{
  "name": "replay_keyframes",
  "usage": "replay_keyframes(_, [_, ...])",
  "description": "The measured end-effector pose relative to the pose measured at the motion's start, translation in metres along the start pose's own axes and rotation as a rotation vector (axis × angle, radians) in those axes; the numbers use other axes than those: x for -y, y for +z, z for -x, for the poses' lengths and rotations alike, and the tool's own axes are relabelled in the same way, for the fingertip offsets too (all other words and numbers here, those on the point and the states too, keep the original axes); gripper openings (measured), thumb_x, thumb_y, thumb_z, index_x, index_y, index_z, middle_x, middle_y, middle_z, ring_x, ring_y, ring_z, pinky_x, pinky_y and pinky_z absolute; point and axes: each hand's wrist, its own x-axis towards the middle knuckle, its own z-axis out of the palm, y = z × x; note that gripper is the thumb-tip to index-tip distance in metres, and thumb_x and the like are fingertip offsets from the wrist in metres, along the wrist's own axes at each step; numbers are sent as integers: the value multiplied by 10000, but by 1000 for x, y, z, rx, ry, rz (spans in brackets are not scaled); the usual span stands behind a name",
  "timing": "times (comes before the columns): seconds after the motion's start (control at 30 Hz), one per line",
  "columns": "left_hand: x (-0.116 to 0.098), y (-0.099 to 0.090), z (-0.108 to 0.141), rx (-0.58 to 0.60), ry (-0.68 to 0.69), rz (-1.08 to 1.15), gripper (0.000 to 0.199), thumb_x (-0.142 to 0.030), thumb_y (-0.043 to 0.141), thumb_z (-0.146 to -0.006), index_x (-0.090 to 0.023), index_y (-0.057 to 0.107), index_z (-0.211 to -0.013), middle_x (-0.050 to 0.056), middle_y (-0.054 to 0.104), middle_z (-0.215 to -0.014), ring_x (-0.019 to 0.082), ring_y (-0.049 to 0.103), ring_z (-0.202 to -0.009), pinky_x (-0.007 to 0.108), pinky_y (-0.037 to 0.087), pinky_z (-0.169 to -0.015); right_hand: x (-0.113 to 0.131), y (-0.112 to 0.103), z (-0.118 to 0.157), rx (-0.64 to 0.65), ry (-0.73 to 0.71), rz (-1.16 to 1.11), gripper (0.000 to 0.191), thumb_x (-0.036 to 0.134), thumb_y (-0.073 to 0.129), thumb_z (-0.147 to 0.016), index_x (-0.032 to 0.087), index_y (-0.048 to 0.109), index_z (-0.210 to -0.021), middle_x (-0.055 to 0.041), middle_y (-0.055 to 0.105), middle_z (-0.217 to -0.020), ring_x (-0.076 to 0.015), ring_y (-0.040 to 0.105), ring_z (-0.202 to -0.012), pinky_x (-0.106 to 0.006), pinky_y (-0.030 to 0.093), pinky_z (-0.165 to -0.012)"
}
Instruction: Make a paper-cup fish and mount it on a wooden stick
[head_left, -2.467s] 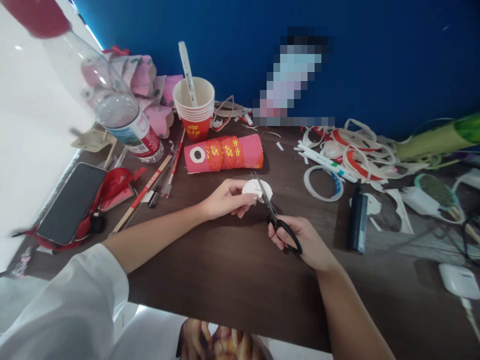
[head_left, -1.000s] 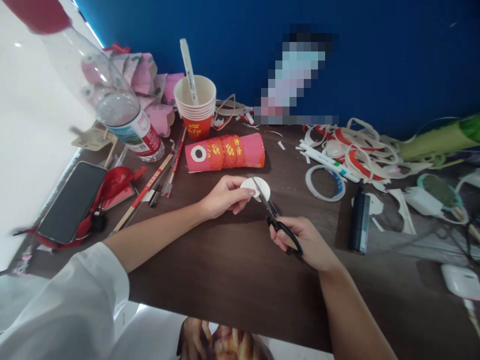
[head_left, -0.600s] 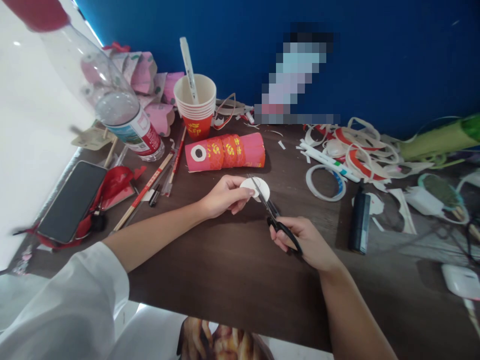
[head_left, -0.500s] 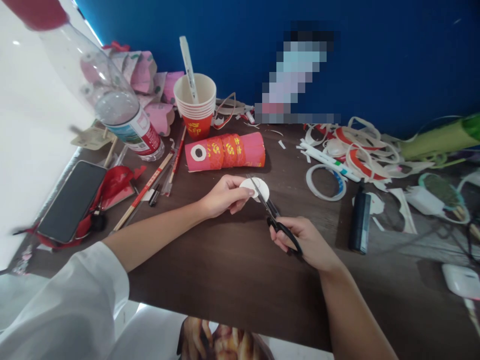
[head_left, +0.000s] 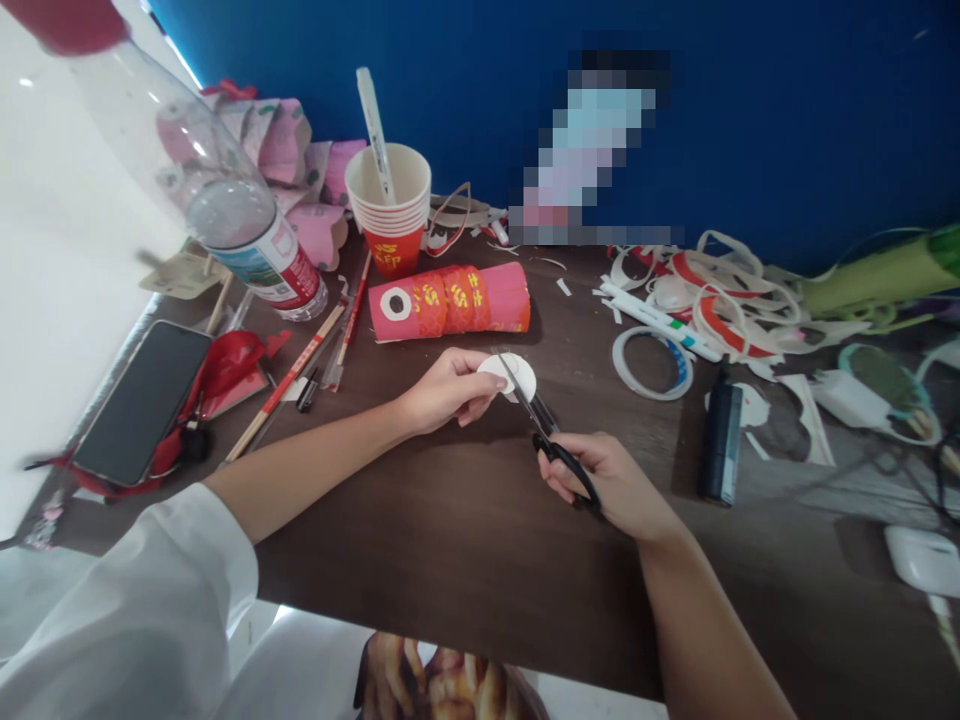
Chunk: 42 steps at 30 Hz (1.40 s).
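Observation:
Between the thumb and fingers of my left hand [head_left: 452, 388] is a white paper disc [head_left: 523, 374] with a curved outline on it. My right hand [head_left: 600, 478] is closed round the black handles of a pair of scissors [head_left: 536, 410]. The scissors' blades lie across the disc, pointing up and left, close to my left thumb. Just beyond my hands lies a pink and red paper roll [head_left: 450, 302] with yellow markings and a white ring with a dark centre.
Behind the roll stand stacked paper cups [head_left: 394, 245] holding a white marker. A plastic bottle [head_left: 277, 265], chopsticks and a phone [head_left: 144, 400] are at left. Tape [head_left: 622, 375], a black marker [head_left: 720, 440] and paper scraps [head_left: 739, 300] lie at right. A blue partition [head_left: 465, 90] rises behind.
Almost nothing differs. The whole view has shifted very slightly, and both hands keep their hold on the paper disc and the scissors.

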Motion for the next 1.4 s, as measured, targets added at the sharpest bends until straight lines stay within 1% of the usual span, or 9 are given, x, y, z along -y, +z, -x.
replay_keyframes(0.23, [0, -1, 1, 14, -18, -13, 227, -311, 653, -663, -136, 545, -565, -100, 355, -372, 26, 345, -275, 174, 146, -311, 2, -1, 1, -14, 14, 13, 480, 579, 532, -803, 186, 466, -535, 35, 459, -453, -74, 386, -439, -240, 285, -463])
replay_keyframes(0.37, [2, -3, -1, 9, -37, 49, 255, -366, 588, -711, -140, 531, -608, -78, 403, -420, 48, 413, -315, 182, 204, -319, 0, -2, 1, -32, 34, -19, 467, 585, 547, -790, 186, 478, -558, 33, 464, -453, -75, 396, -429, -239, 280, -448])
replay_keyframes(0.43, [3, -3, -2, -2, -21, 58, 256, -369, 593, -718, -146, 515, -617, -75, 418, -438, 51, 440, -331, 178, 223, -323, 0, -2, 2, -33, 39, -32, 476, 598, 554, -781, 188, 472, -554, 34, 460, -450, -74, 393, -424, -241, 274, -444])
replay_keyframes(0.57, [3, -2, 0, -14, 7, 0, 292, -380, 647, -725, -146, 510, -616, -81, 424, -427, 43, 430, -322, 161, 205, -310, 3, -3, 3, -11, 27, -59, 499, 630, 546, -776, 187, 477, -557, 34, 460, -449, -71, 380, -422, -243, 260, -441])
replay_keyframes(0.73, [4, -3, 4, 62, -11, -118, 310, -377, 648, -751, -135, 530, -595, -70, 451, -399, 36, 413, -301, 148, 217, -303, 4, -3, 4, 22, 25, -138, 527, 678, 564, -732, 184, 485, -567, 40, 454, -447, -70, 368, -430, -239, 251, -437])
replay_keyframes(0.9, [4, -5, 3, 54, -26, -128, 305, -384, 650, -748, -128, 556, -610, -71, 446, -393, 39, 409, -294, 146, 211, -293, 1, -3, 5, 14, 48, -138, 429, 540, 583, -778, 178, 484, -570, 38, 453, -476, -69, 369, -448, -236, 244, -444])
replay_keyframes(1.07, [3, -4, 4, 57, -44, -91, 271, -351, 659, -738, -114, 587, -628, -92, 386, -388, 34, 393, -281, 144, 194, -288, -4, -4, 6, 14, 63, -137, 363, 433, 566, -803, 176, 468, -566, 38, 444, -497, -65, 369, -457, -229, 247, -451])
replay_keyframes(1.27, [3, -4, 3, 48, -45, -103, 299, -377, 664, -734, -115, 575, -623, -92, 391, -402, 33, 403, -290, 143, 203, -290, -6, -2, 4, 8, 62, -133, 328, 410, 565, -791, 173, 488, -578, 41, 445, -490, -66, 365, -456, -224, 259, -452])
replay_keyframes(1.4, [2, -3, 3, 64, -52, -142, 295, -362, 649, -754, -120, 557, -613, -86, 406, -396, 37, 423, -299, 138, 204, -294, -5, -1, 4, 9, 66, -148, 335, 441, 585, -776, 169, 508, -597, 41, 455, -496, -68, 375, -463, -223, 259, -456])
